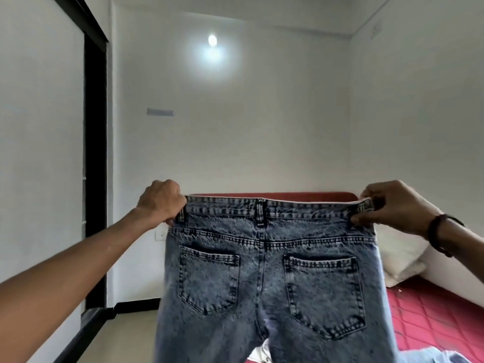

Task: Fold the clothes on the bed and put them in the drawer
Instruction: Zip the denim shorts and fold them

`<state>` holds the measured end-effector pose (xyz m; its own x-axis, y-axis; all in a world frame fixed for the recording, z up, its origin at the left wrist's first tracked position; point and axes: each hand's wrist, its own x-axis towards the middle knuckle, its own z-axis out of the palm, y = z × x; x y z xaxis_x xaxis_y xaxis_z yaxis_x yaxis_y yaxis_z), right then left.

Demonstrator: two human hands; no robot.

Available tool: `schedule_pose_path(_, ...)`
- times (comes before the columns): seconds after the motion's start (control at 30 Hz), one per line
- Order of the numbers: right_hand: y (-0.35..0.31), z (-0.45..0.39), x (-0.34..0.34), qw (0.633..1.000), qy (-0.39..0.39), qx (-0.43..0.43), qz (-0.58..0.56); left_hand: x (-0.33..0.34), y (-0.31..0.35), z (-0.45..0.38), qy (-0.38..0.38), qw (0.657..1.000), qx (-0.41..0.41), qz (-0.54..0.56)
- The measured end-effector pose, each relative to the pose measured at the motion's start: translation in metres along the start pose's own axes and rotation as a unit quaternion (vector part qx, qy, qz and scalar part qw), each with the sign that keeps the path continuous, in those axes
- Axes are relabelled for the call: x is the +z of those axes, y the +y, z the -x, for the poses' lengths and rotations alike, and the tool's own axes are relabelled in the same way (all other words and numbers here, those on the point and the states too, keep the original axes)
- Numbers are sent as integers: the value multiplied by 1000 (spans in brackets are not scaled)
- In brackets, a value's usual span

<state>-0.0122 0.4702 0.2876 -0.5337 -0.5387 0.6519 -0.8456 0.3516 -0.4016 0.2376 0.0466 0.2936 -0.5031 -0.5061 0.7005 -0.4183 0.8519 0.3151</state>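
Note:
A pair of acid-washed blue jeans (267, 271) hangs in the air in front of me, back pockets facing me, the waistband stretched level. My left hand (162, 200) grips the left end of the waistband. My right hand (392, 205), with a dark band on its wrist, pinches the right end. The legs drop out of view at the bottom edge. Behind the jeans lies the bed with a red quilted cover (429, 318). No drawer is in view.
A white pillow (400, 260) leans at the head of the bed by the right wall. Pale blue cloth (434, 357) and white cloth (262, 352) lie on the bed below the jeans. A dark-framed wardrobe (94, 153) stands at left, with pale floor (125, 334) between.

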Motion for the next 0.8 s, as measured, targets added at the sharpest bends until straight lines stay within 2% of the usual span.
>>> schedule_pose_path(0.1,7,5,-5,992,67,61,-92,7,-6,15,4,991,114,70)
schedule_pose_path(0.17,14,10,-10,990,81,79,-82,10,-7,30,17,972,230,47)
schedule_pose_path(0.2,17,13,-11,992,78,81,-48,14,-8,35,15,964,262,34)
schedule_pose_path(0.27,18,16,-12,994,33,86,55,19,-3,39,5,960,279,34)
schedule_pose_path(0.37,18,16,-12,980,-47,86,175,18,13,44,26,964,262,44)
schedule_pose_path(0.43,3,26,-19,971,-97,87,203,-4,22,55,36,965,253,60)
schedule_pose_path(0.47,-3,35,-25,969,-111,79,207,-16,24,59,17,963,250,94)
schedule_pose_path(0.5,-8,44,-33,971,-114,61,203,-30,22,61,-23,960,241,141)
schedule_pose_path(0.57,-8,55,-50,981,-68,-11,179,-61,13,62,-169,934,216,228)
schedule_pose_path(0.63,2,48,-65,986,17,-97,136,-79,9,62,-274,898,284,192)
schedule_pose_path(0.73,2,14,-57,980,28,-182,72,-77,30,45,-314,870,356,130)
schedule_pose_path(0.8,-15,-12,-34,970,-41,-232,53,-51,57,25,-278,870,382,140)
